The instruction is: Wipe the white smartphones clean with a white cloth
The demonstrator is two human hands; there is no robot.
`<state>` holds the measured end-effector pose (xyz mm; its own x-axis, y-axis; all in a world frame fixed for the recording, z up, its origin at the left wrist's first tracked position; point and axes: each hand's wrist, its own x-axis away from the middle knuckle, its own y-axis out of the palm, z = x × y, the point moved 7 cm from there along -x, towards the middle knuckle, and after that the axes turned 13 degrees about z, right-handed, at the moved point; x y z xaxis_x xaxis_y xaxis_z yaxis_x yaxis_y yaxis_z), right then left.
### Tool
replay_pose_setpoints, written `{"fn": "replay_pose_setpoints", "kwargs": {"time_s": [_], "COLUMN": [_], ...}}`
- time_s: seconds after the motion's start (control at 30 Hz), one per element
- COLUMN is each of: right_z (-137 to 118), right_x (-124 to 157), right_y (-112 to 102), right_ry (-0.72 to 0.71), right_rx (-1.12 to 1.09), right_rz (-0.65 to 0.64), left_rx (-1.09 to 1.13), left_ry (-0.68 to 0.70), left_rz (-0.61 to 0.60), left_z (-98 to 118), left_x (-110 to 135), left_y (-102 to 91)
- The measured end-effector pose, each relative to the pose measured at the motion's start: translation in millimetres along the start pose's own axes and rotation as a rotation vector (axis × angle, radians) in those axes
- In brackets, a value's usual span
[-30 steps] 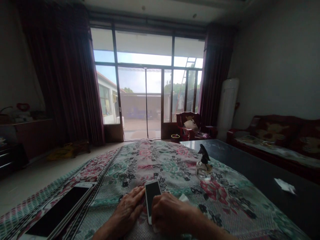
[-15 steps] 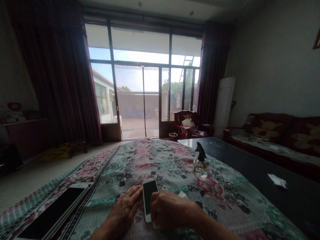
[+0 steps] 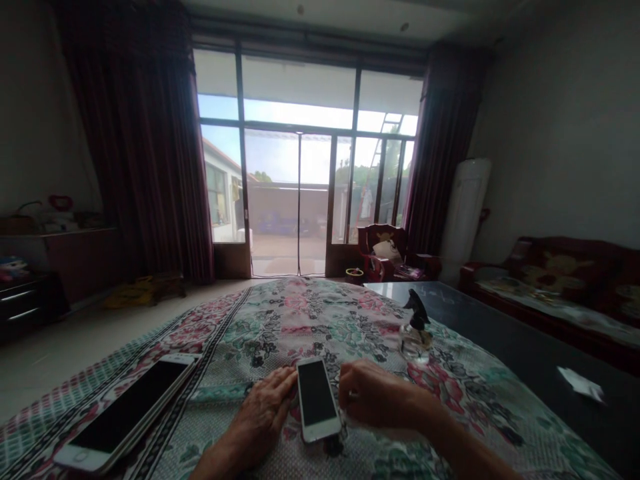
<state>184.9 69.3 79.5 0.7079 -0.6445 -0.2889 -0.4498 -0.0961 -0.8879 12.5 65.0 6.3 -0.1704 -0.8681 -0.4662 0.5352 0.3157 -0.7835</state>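
Note:
A white smartphone (image 3: pixel 318 400) with a dark screen lies face up on the flowered tablecloth (image 3: pixel 280 333). My left hand (image 3: pixel 265 407) rests flat at its left side, fingers stretched out, the tips at the phone's edge. Just right of the phone, apart from it, is my right hand (image 3: pixel 375 393), its fingers curled closed. A white tissue showed in this hand a moment ago; now the fingers mostly hide it. Beyond the right hand stands a clear spray bottle (image 3: pixel 415 337) with a black trigger head.
Several larger white devices with dark screens lie stacked (image 3: pixel 130 410) at the left. To the right, a crumpled white tissue (image 3: pixel 581 385) lies on a dark tabletop (image 3: pixel 505 340). A wooden sofa (image 3: pixel 565 267), an armchair (image 3: pixel 383 250) and a glass door (image 3: pixel 290 220) are farther back.
My right hand has moved right, off the phone's screen and edge, so the whole phone shows. The left hand stays beside the phone. The view has turned slightly left.

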Motion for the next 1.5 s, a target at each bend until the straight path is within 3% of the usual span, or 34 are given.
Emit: {"fn": "replay_pose_setpoints", "kwargs": {"time_s": [0.07, 0.3, 0.73, 0.97, 1.07, 1.17, 1.23, 1.3, 1.5], "right_z": [-4, -13, 34, 45, 52, 57, 56, 52, 39], "right_x": [-2, -6, -35, -31, -22, -18, -19, -20, -15], "right_y": [-4, 24, 37, 22, 11, -6, -11, -7, 12], "right_ry": [0.011, -0.055, 0.162, 0.185, 0.191, 0.229, 0.220, 0.179, 0.071], "right_rx": [-0.016, -0.100, 0.013, 0.140, 0.119, 0.127, 0.113, 0.055, -0.033], "right_rz": [0.090, 0.096, 0.371, 0.275, 0.166, 0.273, 0.381, 0.414, 0.288], "left_rx": [-0.008, 0.004, -0.075, 0.126, 0.259, 0.225, 0.166, 0.099, 0.046], "left_ry": [-0.020, -0.078, -0.156, -0.069, -0.130, -0.213, -0.208, -0.176, -0.159], "left_rz": [-0.028, -0.163, -0.145, -0.212, -0.108, 0.019, 0.033, 0.030, 0.032], "left_z": [1, 6, 15, 10, 4, 1, 5, 10, 5], "left_x": [1, 5, 5, 2, -3, -6, -4, -2, 2], "left_y": [-1.2, -3.5, 3.1, -16.0, -31.6, -35.2, -27.3, -17.3, -8.5]}}
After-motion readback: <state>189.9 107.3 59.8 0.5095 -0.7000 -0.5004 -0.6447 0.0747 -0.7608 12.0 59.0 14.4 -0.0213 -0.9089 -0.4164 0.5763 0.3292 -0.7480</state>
